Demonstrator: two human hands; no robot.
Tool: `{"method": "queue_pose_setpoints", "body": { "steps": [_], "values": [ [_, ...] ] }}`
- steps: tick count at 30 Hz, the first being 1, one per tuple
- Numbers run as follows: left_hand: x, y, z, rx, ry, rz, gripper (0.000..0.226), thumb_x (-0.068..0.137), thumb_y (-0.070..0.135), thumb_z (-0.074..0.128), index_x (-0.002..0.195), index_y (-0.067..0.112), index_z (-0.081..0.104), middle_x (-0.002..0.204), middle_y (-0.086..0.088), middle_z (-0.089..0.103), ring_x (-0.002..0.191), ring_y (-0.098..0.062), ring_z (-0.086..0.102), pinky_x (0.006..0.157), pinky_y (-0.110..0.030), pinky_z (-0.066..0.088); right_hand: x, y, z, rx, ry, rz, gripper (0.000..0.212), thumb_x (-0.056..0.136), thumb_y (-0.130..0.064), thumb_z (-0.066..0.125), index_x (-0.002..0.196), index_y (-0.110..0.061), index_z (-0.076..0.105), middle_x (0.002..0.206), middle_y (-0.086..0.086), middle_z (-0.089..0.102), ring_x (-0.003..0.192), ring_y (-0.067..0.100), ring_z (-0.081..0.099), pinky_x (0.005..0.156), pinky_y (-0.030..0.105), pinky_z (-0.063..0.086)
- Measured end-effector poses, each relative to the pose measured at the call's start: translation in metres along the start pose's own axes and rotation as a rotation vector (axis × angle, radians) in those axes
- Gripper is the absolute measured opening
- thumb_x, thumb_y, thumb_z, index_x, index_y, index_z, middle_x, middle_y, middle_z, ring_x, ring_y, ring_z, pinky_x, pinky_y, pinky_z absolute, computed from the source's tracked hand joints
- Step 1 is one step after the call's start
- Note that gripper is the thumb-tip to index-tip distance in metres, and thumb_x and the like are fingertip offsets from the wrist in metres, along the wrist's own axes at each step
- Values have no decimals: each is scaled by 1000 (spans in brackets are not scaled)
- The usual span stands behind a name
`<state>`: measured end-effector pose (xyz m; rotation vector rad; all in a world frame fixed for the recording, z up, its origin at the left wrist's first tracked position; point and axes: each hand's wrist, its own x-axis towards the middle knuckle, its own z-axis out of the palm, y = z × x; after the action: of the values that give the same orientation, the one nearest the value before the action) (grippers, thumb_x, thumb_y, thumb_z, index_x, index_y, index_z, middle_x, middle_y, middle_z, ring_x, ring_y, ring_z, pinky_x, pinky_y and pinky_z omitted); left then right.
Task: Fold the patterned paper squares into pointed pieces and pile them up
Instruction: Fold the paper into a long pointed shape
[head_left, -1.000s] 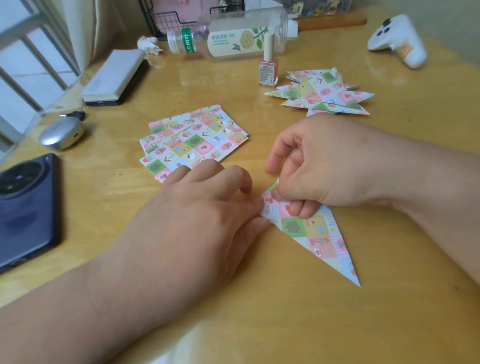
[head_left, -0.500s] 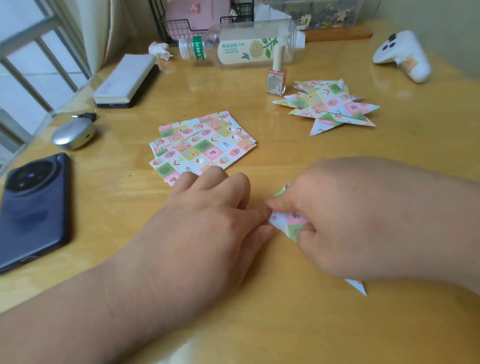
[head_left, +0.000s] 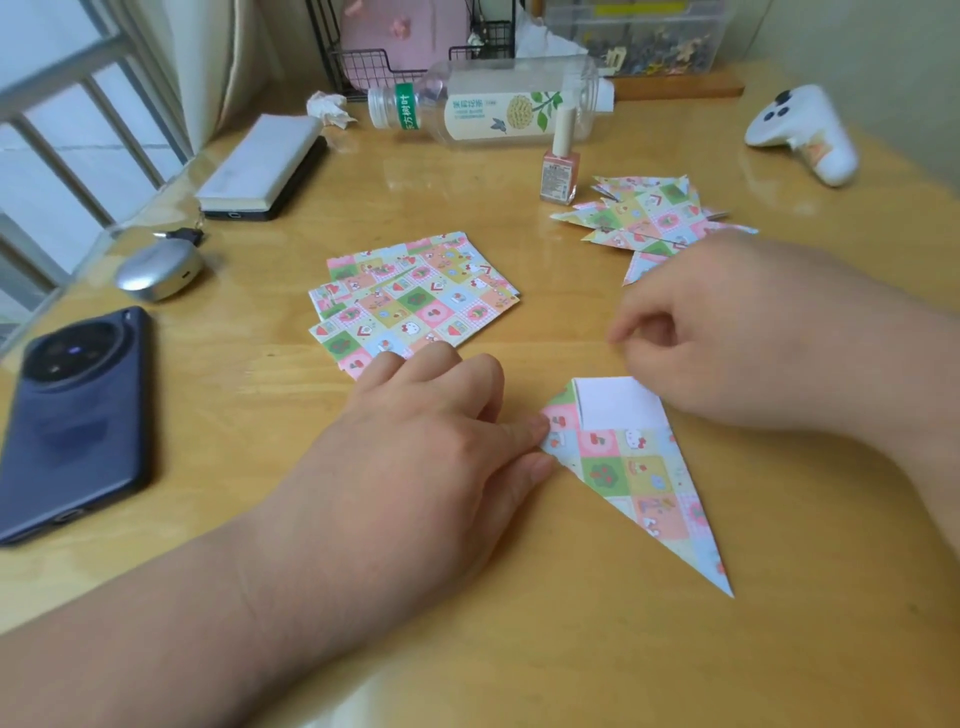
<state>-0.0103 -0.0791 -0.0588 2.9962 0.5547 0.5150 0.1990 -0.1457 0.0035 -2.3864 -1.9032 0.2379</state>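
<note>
The folded piece (head_left: 628, 467) lay on the table (head_left: 519, 649), its long axis running 11 to 5 o'clock and its tip toward 5. The left hand (head_left: 415, 447), palm down, pressed straight fingertips on its 9 o'clock corner. The right hand (head_left: 737, 338) hung at its 1 o'clock edge with curled fingers, too blurred to tell whether it gripped anything.
</note>
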Motion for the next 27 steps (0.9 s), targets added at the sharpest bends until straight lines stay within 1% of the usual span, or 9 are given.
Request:
{"method": "queue_pose_setpoints", "body": {
  "steps": [2, 4, 7, 9, 11, 16, 19, 22, 27],
  "values": [
    [1, -3, 3, -42, 23, -10, 37, 99, 47, 45, 109, 31, 77, 85, 4, 50, 77, -22, 47, 67, -41, 43, 3, 0, 3, 100, 7, -77, 22, 76, -43, 64, 96, -33, 70, 80, -22, 59, 81, -2, 55, 75, 29, 50],
    [2, -5, 6, -119, 44, -34, 32, 97, 47, 52, 107, 33, 78, 86, 4, 51, 76, -19, 47, 66, -39, 44, 4, -3, 7, 112, -78, -126, 40, 71, -56, 67, 106, -36, 62, 94, -22, 54, 89, -2, 53, 81, 25, 48],
    [9, -4, 3, -284, 21, -160, 22, 90, 50, 63, 101, 39, 79, 88, 11, 51, 74, -5, 49, 66, -22, 41, 4, -4, 15, 121, -171, -89, 42, 73, -59, 71, 104, -36, 54, 90, -19, 51, 75, -4, 50, 62, 17, 38],
    [19, -2, -6, -377, -66, -310, 18, 85, 52, 71, 96, 40, 78, 89, 16, 52, 76, 0, 53, 64, -9, 36, 4, -3, 15, 123, -178, -64, 36, 73, -56, 73, 95, -33, 56, 82, -16, 51, 69, 0, 50, 56, 19, 35],
    [31, -1, -12, -387, -185, -424, 21, 79, 54, 75, 94, 38, 72, 92, 17, 54, 79, 6, 54, 64, -7, 38, 5, -1, 16, 151, -174, -79, 32, 73, -53, 76, 82, -28, 58, 74, -11, 56, 64, 5, 53, 54, 25, 40],
    [54, -2, -21, -422, -319, -435, 21, 84, 51, 73, 87, 30, 72, 74, 13, 66, 62, 2, 56, 55, -13, 42, 5, 8, 14, 420, -142, -131, 23, 78, -42, 75, 71, -22, 67, 55, -18, 59, 51, 1, 49, 51, 19, 39],
    [61, -8, -26, -722, -342, -449, 29, 86, 54, 71, 84, 26, 79, 79, -12, 70, 64, -11, 50, 62, -33, 42, 8, 17, 8, 708, -41, -107, 18, 78, -32, 80, 75, -15, 74, 72, 6, 70, 62, 9, 55, 62, 32, 44],
    [67, -16, -22, -1142, -157, -568, 21, 89, 30, 72, 78, 14, 79, 79, -16, 68, 73, -20, 54, 67, -35, 44, 11, 22, 5, 916, 30, -49, 15, 76, -23, 81, 78, -9, 76, 82, 18, 72, 69, 15, 59, 69, 36, 43],
    [64, -16, -6, -1159, -24, -582, 19, 93, 23, 71, 79, 11, 76, 81, -19, 73, 69, -22, 64, 66, -32, 50, 12, 14, 13, 1006, 43, -2, 5, 80, -14, 80, 80, -10, 78, 87, 20, 73, 79, 28, 67, 81, 51, 51]
  ]
}}
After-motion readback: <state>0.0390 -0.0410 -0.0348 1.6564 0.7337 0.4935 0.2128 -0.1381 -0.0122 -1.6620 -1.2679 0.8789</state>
